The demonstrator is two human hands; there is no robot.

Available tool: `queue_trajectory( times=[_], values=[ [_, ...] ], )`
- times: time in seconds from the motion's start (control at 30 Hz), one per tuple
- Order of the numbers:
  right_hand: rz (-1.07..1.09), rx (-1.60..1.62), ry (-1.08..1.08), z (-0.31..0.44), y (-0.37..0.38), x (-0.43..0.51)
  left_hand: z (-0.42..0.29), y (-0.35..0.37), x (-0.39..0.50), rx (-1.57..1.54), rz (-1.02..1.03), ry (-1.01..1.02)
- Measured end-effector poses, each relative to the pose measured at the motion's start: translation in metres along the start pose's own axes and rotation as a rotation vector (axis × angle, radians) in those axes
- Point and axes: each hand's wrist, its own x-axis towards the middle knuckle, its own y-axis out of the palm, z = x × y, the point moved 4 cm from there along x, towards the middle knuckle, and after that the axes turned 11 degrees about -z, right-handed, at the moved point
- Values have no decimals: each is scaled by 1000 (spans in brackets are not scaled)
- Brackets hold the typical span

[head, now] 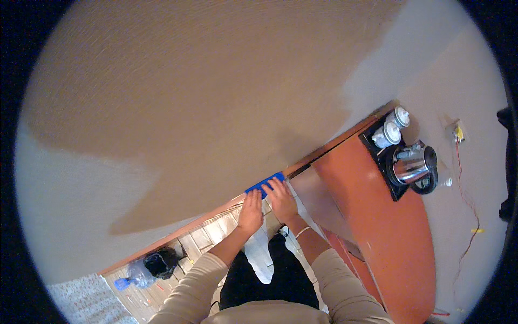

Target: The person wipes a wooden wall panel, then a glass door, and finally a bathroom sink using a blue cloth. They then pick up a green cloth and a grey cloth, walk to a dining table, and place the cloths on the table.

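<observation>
A blue cloth [265, 185] lies along the narrow wooden ledge at the foot of the beige wall, in the middle of the view. My left hand [251, 212] rests with its fingertips on the cloth's left part, the fingers close together. To its right, my right hand [282, 201] presses the cloth's right part with fingers somewhat spread. Both palms face down or towards the wall, and part of the cloth is hidden under the fingers. Whether either hand grips the cloth is not clear.
At right, an orange-red tabletop [388, 227] holds a black tray [376, 158] with a metal electric kettle [412, 164] and lidded jars [387, 135]. A wire [461, 178] hangs from a wall opening. At lower left are a black bag [161, 263] and a large plastic bottle [139, 274].
</observation>
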Motion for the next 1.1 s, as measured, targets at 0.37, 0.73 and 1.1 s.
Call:
queue_trajectory(
  times=[0.37,0.73,1.1],
  values=[
    [145,-29,-151,2,8,-6,-5,-1,-10,191,44,-125],
    [69,-48,-79,-71,-22,8,-56,41,60,44,9,-92],
    [-64,-9,153,-72,-24,5,-40,43,54,-127,-27,-94]
  ],
)
